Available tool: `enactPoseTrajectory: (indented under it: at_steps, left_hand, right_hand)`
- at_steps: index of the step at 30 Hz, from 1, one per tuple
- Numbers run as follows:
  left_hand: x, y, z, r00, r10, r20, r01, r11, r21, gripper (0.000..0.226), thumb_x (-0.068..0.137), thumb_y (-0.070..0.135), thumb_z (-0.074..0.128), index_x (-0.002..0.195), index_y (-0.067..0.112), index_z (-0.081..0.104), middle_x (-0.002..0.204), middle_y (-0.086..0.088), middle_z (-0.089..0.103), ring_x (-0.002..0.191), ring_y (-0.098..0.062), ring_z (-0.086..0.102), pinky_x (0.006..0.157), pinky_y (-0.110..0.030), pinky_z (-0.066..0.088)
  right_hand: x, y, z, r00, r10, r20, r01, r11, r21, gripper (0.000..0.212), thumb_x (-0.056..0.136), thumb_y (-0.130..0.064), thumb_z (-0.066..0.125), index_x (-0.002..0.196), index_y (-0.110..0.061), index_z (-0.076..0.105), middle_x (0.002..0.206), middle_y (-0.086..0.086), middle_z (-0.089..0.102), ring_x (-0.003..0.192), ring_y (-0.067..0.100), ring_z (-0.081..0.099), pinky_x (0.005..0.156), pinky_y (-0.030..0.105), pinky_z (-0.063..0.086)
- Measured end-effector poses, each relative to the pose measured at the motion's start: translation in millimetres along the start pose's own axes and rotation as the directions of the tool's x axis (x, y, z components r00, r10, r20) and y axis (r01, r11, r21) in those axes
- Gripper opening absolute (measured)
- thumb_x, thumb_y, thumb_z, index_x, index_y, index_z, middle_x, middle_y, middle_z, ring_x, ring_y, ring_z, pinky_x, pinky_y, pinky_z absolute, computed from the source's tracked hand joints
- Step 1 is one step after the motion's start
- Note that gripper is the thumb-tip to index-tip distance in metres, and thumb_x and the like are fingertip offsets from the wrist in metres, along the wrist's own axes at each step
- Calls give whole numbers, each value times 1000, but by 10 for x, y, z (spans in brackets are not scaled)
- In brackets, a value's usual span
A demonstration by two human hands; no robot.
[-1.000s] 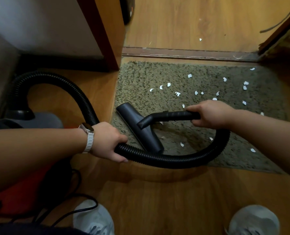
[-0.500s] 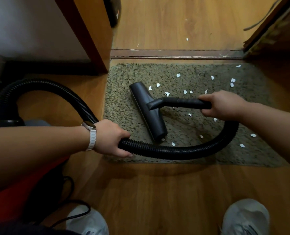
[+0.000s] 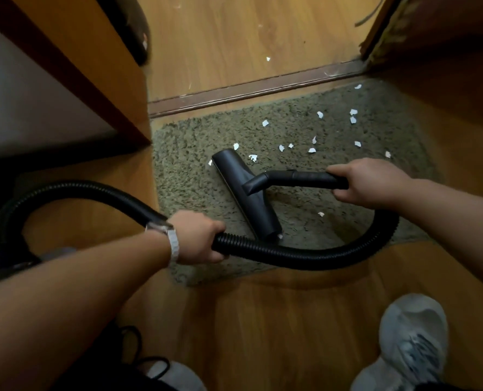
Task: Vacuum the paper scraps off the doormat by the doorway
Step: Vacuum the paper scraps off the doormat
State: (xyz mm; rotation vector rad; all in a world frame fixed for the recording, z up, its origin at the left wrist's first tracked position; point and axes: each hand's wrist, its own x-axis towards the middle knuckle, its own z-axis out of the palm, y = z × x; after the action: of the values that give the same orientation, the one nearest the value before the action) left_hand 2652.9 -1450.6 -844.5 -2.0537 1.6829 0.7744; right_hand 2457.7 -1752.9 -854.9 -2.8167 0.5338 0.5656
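Observation:
A shaggy olive-green doormat lies before the door threshold. Several white paper scraps dot its far and right parts; one scrap lies near the hose loop. The black vacuum floor nozzle rests flat on the mat's left-middle. My right hand grips the black handle tube joined to the nozzle. My left hand, watch on the wrist, grips the ribbed black hose, which loops under the nozzle and back left.
The vacuum body sits in shadow at the left, its cord on the floor by my left shoe. A wooden door frame stands at the left, another door edge at top right. One scrap lies beyond the threshold. My right shoe is at bottom right.
The nozzle slid away from me up the mat toward the threshold, then the view tilted. Scraps near the mat's front and left-middle are gone. Both hands kept their grips.

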Motion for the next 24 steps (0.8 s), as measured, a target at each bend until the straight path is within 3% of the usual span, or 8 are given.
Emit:
enactPoseTrajectory:
  at_steps: [5,11,16,20,24]
  left_hand:
    - [-178,408,-5,999,32,-26,-34,995,-93,43,80,72,55,90,30,54,79,8,62,77,-16,64,66,-28,46]
    - [-286,633,-21,986,69,-150,-94,981,-169,56,67,89,41,66,33,38,59,11,49,59,-8,54,56,-24,42]
    - [-161,490,-110,951,59,-303,-120,975,-189,74,57,94,32,71,25,55,52,11,48,54,-9,55,52,-28,43]
    - [-164,442,-121,952,101,-290,-147,979,-141,74,58,94,29,75,28,57,57,12,53,57,-6,57,56,-27,48]
    - [-59,428,-93,958,103,-268,-145,979,-140,74,58,94,29,76,27,56,60,10,55,61,-10,60,61,-30,52]
  right_hand:
    - [-380,46,134,996,89,31,-91,994,60,15,87,-41,60,101,-39,54,72,-9,55,68,17,54,51,30,32]
    - [-797,186,137,988,148,32,-150,987,65,11,86,-37,62,91,-34,53,69,-7,55,62,11,51,49,31,32]
    - [-855,136,218,981,196,19,-196,969,153,10,86,-36,63,90,-34,55,65,-9,53,59,5,47,51,30,32]
    - [-724,113,277,987,159,-9,-155,972,179,11,84,-37,64,91,-33,57,68,-8,59,66,14,56,59,33,46]
    - [-757,220,371,988,153,-1,-151,975,162,16,82,-39,65,97,-37,59,72,-8,62,69,16,58,58,32,45]
